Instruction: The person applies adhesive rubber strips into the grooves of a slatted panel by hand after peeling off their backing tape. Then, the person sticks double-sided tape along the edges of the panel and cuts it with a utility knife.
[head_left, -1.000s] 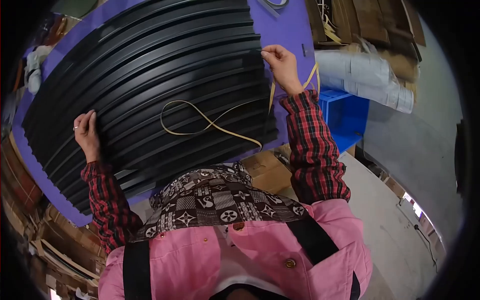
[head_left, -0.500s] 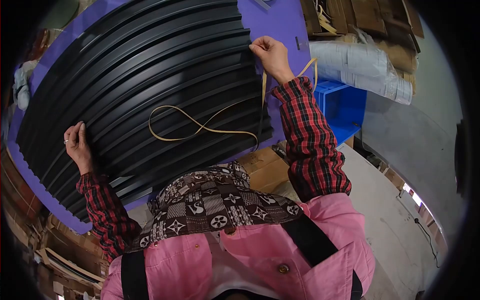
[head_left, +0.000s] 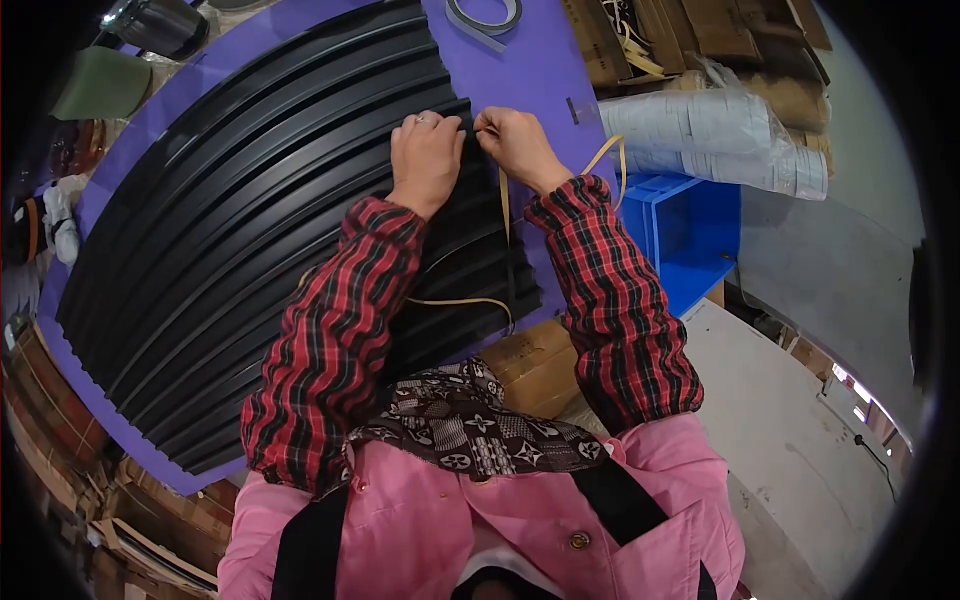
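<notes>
We see long black ribbed strips (head_left: 300,140) lying on the flat purple table (head_left: 550,75). Near their right edge, the left hand (head_left: 427,158) and the right hand (head_left: 520,142) have bent fingers; whether they grip, we cannot tell. A thin yellow band (head_left: 505,200) runs beside the right hand.

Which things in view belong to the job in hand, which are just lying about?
Likely the job:
black ridged panels, at the left hand and right hand
yellow strip, beside the right hand
purple table, beneath the panels

Apparently lying about:
blue crate
plastic-wrapped bundle
cardboard
grey tape roll, untouched; purpose unclear
</notes>
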